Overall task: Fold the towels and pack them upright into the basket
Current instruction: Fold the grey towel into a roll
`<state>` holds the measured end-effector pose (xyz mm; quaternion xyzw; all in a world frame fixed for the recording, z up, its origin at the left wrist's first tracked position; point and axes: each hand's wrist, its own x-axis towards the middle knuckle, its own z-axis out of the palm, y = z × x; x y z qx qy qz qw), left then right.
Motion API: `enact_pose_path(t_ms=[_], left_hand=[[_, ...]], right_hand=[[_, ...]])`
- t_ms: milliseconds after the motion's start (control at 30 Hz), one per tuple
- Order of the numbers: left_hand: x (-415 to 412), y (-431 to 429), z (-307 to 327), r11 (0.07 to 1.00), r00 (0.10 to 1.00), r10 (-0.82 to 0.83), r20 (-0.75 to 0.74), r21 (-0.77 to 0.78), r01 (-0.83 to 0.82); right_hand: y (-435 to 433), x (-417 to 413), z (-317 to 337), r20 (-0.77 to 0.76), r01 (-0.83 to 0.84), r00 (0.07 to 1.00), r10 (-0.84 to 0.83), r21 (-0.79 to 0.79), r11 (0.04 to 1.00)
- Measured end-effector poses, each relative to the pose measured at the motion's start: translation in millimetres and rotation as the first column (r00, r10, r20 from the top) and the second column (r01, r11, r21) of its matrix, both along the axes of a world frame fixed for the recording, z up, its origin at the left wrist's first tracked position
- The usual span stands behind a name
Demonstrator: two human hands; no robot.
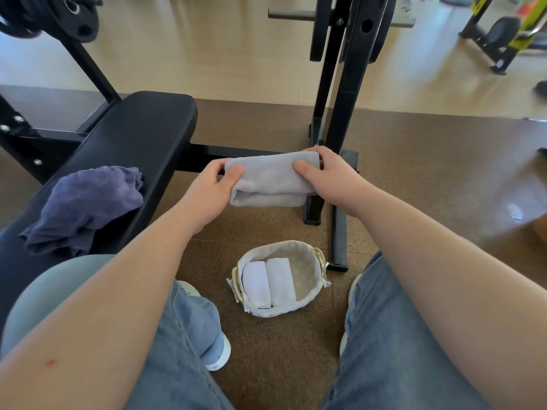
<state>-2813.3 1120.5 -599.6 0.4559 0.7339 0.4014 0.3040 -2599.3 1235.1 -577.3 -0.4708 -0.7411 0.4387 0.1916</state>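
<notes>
A folded light grey towel (270,180) hangs in the air in front of me. My left hand (211,190) pinches its left end and my right hand (328,179) grips its right end. Below, on the floor between my feet, stands a small oval basket (318,272) with a cloth lining. Two white folded towels (269,282) stand side by side in its left half; the right half shows bare lining. A crumpled purple towel (85,207) lies on the black bench to my left.
The black padded bench (139,134) runs along my left side. A black rack upright (343,84) and its floor foot (339,232) stand just beyond and right of the basket. My knees in jeans and white shoes flank the basket on brown flooring.
</notes>
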Motion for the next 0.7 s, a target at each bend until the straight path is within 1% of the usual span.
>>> enact_pose_path(t_ms=[67, 167, 233, 300, 400, 433, 533, 633, 667, 700], left_hand=[[2, 1, -2, 1.0, 1.0, -0.003, -0.002, 0.015, 0.003], [5, 0, -1, 0.999, 1.0, 0.012, 0.022, 0.035, -0.013], [7, -1, 0, 0.999, 0.999, -0.007, 0.05, 0.04, 0.005], [9, -2, 1, 0.999, 0.997, -0.02, 0.078, 0.04, 0.017], [10, -3, 2, 0.996, 0.996, -0.085, 0.01, 0.024, 0.085], [11, -4, 2, 0.993, 0.993, -0.116, 0.009, 0.017, 0.116], [13, -8, 2, 0.977, 0.972, -0.214, 0.094, 0.033, 0.212], [19, -10, 6, 0.953, 0.956, -0.293, -0.002, 0.072, 0.293], [20, -9, 6, 0.953, 0.957, -0.289, -0.034, 0.083, 0.291], [20, -8, 4, 0.957, 0.96, -0.271, -0.065, 0.089, 0.276]], right_hand=[[-3, -1, 1, -0.073, 0.016, 0.997, -0.022, -0.085, 0.996], [-6, 0, 1, -0.067, -0.009, 0.998, 0.005, -0.057, 0.998], [-8, -1, 2, -0.067, -0.019, 0.998, 0.017, -0.034, 0.999], [-9, -2, 5, -0.081, 0.011, 0.997, -0.016, -0.057, 0.998], [-8, -3, 7, -0.137, 0.07, 0.986, -0.095, -0.177, 0.982], [-8, -3, 7, -0.157, 0.078, 0.981, -0.116, -0.23, 0.97], [-11, -4, 7, -0.202, 0.093, 0.962, -0.184, -0.39, 0.916], [-12, -5, 12, -0.183, 0.144, 0.938, -0.294, -0.567, 0.811], [-11, -4, 13, -0.167, 0.157, 0.935, -0.313, -0.595, 0.788], [-10, -3, 13, -0.148, 0.165, 0.94, -0.308, -0.593, 0.788]])
